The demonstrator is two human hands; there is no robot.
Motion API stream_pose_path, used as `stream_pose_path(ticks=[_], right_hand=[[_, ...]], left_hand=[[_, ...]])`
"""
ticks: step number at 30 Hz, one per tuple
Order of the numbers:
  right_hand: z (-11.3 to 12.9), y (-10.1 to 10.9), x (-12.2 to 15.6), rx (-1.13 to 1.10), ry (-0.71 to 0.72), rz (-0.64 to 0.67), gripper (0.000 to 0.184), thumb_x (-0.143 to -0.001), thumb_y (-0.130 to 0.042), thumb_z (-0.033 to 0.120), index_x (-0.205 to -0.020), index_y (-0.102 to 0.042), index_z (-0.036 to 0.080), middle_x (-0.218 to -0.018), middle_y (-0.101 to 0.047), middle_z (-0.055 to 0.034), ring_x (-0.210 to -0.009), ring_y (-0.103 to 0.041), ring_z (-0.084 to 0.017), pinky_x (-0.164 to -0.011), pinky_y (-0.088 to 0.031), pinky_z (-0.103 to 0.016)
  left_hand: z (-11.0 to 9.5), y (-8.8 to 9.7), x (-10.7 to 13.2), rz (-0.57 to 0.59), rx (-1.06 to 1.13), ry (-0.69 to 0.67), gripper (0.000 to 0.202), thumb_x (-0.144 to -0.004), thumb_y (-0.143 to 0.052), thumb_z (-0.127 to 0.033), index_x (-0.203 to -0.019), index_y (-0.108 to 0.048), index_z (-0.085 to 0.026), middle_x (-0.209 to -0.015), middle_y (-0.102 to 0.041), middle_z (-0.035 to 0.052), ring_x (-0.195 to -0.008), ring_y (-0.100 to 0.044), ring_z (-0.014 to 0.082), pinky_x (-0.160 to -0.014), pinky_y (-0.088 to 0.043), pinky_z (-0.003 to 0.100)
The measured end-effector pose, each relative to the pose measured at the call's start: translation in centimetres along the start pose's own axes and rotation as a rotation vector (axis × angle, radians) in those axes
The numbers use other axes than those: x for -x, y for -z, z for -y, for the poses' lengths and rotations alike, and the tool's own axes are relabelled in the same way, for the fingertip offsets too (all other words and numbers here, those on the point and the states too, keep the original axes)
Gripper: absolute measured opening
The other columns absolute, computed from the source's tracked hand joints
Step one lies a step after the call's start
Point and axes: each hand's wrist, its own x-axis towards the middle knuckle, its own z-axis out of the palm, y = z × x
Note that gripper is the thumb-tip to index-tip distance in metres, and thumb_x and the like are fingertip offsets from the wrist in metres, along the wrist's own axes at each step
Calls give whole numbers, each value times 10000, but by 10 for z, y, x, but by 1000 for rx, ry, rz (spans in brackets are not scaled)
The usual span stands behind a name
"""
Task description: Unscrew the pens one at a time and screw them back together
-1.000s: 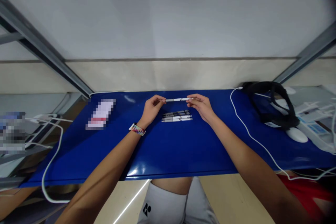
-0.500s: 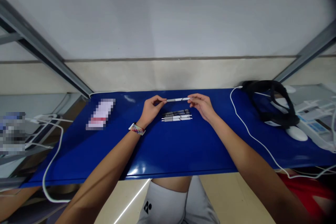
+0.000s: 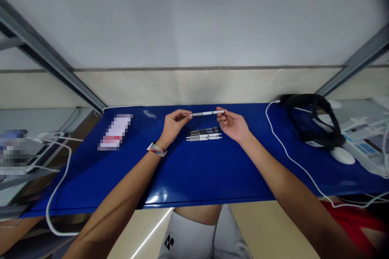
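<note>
A white and grey pen (image 3: pixel 207 113) is held level above the far part of the blue table. My left hand (image 3: pixel 176 123), with a colourful woven band on its wrist, pinches the pen's left end between thumb and fingers. At the other end, the fingertips of my right hand (image 3: pixel 232 123) close on the pen, the palm turned partly up. Just below on the table lie several pens side by side in a small row: dark pens (image 3: pixel 203 131) at the back and white and grey pens (image 3: pixel 204 138) in front. Neither hand touches that row.
The blue tabletop (image 3: pixel 206 174) reaches to a wall behind. A pixelated phone-like object (image 3: pixel 115 131) lies left. On the right are a black headset (image 3: pixel 319 119), a white cable (image 3: pixel 288 151) and a clear plastic box (image 3: pixel 367 145). Another person's arm (image 3: pixel 18 232) shows at lower left.
My right hand has rolled over slightly, its palm showing more, and the pen has turned so its clip no longer faces me. The pens on the table have not moved.
</note>
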Motion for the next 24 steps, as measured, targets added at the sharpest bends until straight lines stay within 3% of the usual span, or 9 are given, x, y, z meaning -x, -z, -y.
stream_pose_path(ticks=[7, 11, 17, 24], right_hand=[[-3, -2, 0, -49, 46, -9, 274, -1053, -499, 171, -1240, -696, 132, -889, -778, -61, -697, -707, -114, -573, -608, -171], [-5, -1, -2, -55, 50, -21, 263, -1053, -479, 147, -1186, -705, 135, -817, -745, -45, -656, -682, -108, -583, -606, -169], [-7, 3, -4, -18, 102, 12, 294, -1034, -529, 190, -1269, -699, 145, -967, -790, -71, -771, -725, -131, -677, -653, -211], [-9, -1, -3, -78, 80, -15, 215, -1004, -547, 131, -1160, -693, 154, -841, -743, -39, -686, -698, -107, -649, -636, -180]], left_hand=[[-3, -3, 1, 8, 35, 24, 277, -823, -921, -406, -992, -845, -201, -928, -827, 59, -850, -746, 194, -815, -592, 325], [-2, -2, 1, 9, 35, 16, 274, -828, -915, -412, -992, -844, -204, -922, -822, 58, -847, -738, 193, -812, -587, 324], [0, -3, 1, 3, 38, 20, 269, -823, -916, -413, -985, -843, -211, -920, -821, 54, -840, -735, 189, -810, -586, 324], [-2, -3, 0, -10, 40, 16, 280, -817, -916, -419, -987, -839, -210, -925, -824, 55, -848, -740, 190, -820, -592, 326]])
